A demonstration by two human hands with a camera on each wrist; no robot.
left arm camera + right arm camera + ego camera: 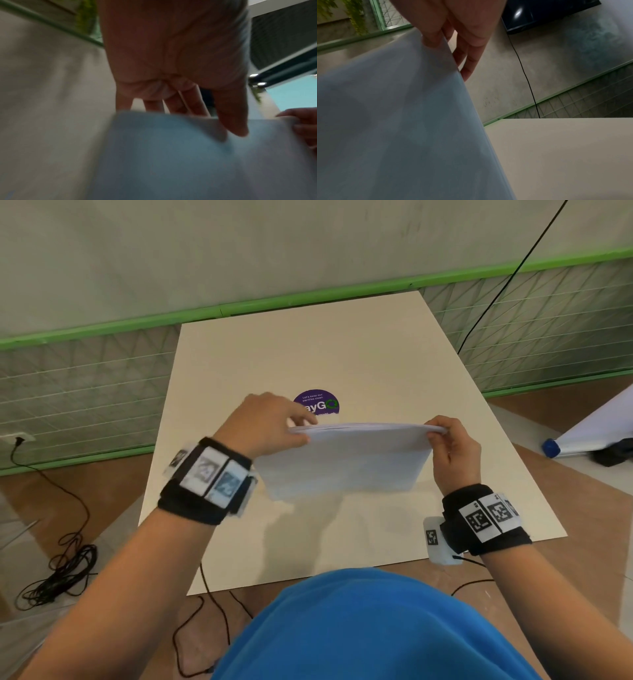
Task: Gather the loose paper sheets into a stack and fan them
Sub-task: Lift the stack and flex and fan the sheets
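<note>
While both hands hold it, the stack of paper (346, 460) stands on its long edge on the surface (342, 354), long axis running from one grip to the other, its top edge up and its face tilted toward the person. One stack shows; its sheets are too tightly packed to count. The left hand (263, 422) pinches the top corner at its end, the right hand (455, 450) the opposite top corner. One round purple sticker (318, 402) lies just beyond the left grip.

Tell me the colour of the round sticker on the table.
Purple, with white and green lettering; the sticker shows best in the head view.
</note>
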